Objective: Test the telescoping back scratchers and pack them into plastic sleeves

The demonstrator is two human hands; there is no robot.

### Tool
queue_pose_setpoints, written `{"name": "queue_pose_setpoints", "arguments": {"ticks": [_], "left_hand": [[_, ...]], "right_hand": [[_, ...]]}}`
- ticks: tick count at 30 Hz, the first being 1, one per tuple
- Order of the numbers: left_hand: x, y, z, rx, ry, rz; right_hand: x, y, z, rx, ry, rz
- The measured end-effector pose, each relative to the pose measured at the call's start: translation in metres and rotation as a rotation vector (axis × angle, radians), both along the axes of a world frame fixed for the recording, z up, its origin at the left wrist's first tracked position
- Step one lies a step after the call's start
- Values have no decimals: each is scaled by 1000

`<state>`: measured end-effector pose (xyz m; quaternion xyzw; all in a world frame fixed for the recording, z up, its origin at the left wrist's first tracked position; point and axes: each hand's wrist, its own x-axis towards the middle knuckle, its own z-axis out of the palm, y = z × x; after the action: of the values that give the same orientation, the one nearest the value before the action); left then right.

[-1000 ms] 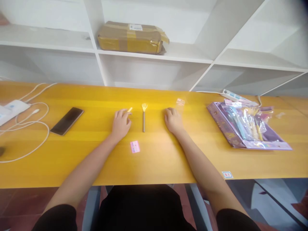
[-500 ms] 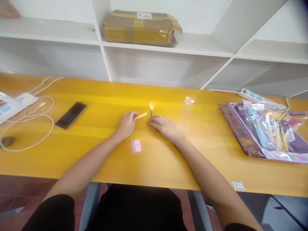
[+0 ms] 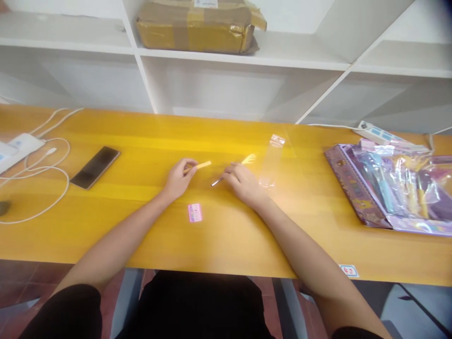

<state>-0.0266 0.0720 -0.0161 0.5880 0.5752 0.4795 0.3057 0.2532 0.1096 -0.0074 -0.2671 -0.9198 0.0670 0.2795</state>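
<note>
My left hand (image 3: 177, 178) pinches a small yellow cap-like stick (image 3: 203, 165) just above the yellow table (image 3: 141, 141). My right hand (image 3: 242, 183) is closed on a little tool with a metal handle and a yellow fork-like head (image 3: 231, 170), lifted and tilted, its head to the upper right. The two hands are a short way apart, the stick pointing toward the tool. A clear plastic sleeve (image 3: 271, 157) lies just right of my right hand. A small pink label (image 3: 194, 212) lies on the table below my left hand.
A black phone (image 3: 94, 166), white cables (image 3: 38, 174) and a power strip lie at the left. A purple packet of stationery in plastic (image 3: 391, 188) and another power strip (image 3: 379, 135) are at the right. White shelves behind hold a taped brown parcel (image 3: 197, 26).
My right hand has picked the fork-headed tool up off the table and turned it slantwise. My left hand keeps the yellow stick, raised slightly. The view has shifted a little.
</note>
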Motion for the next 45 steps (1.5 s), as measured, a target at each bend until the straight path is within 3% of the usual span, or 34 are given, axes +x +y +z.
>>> {"name": "queue_pose_setpoints", "arguments": {"ticks": [4, 7, 16, 25, 29, 37, 45], "left_hand": [[-2, 4, 0, -25, -365, 27], [-1, 3, 4, -71, -469, -28], [2, -5, 13, -136, -294, -135], [6, -2, 9, -164, -368, -12], [5, -2, 7, -136, -305, -50], [4, -2, 6, -125, -309, -80], [4, -1, 7, -97, -328, -68]], "right_hand": [[3, -7, -3, -69, 172, -213], [5, -9, -6, -21, 147, -287], [8, -3, -11, 251, 89, -184], [6, 0, -11, 265, 105, -174], [5, 1, -8, 248, 171, -197], [4, -1, -11, 203, 76, -112], [5, -2, -9, 116, 226, -151]]}}
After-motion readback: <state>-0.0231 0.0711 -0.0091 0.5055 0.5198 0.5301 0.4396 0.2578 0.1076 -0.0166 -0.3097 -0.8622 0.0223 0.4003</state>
